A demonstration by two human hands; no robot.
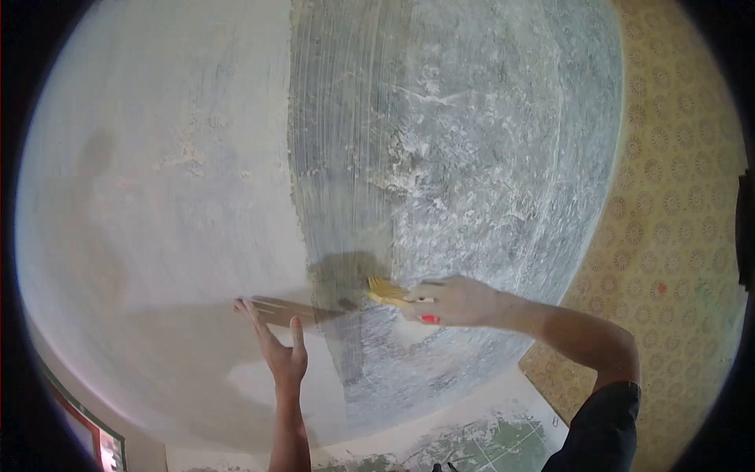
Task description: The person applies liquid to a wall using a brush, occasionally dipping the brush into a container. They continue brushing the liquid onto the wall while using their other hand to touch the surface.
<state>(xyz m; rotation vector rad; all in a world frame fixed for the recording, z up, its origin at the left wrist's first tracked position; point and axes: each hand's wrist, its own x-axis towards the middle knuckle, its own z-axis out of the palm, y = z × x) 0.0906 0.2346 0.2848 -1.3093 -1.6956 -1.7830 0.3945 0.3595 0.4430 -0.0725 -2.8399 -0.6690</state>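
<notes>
My right hand [456, 301] is closed round a brush [387, 292] with yellow bristles, and a bit of red shows below the fingers. The bristles point left, right at the wall, over the border of a darker streaked grey band [338, 141]. Lower left, my left hand [279, 346] is open and empty, thumb apart and fingers stretched up close to the pale coated part of the wall [189, 236]. Shadows of hand and brush fall on the wall between the two hands.
The wall right of the band is mottled grey and white [487, 157]. A yellow surface with round motifs [653, 169] borders it at the right. White-smeared green tiles [503, 440] lie at the bottom, and a red-and-green frame [98, 433] stands lower left.
</notes>
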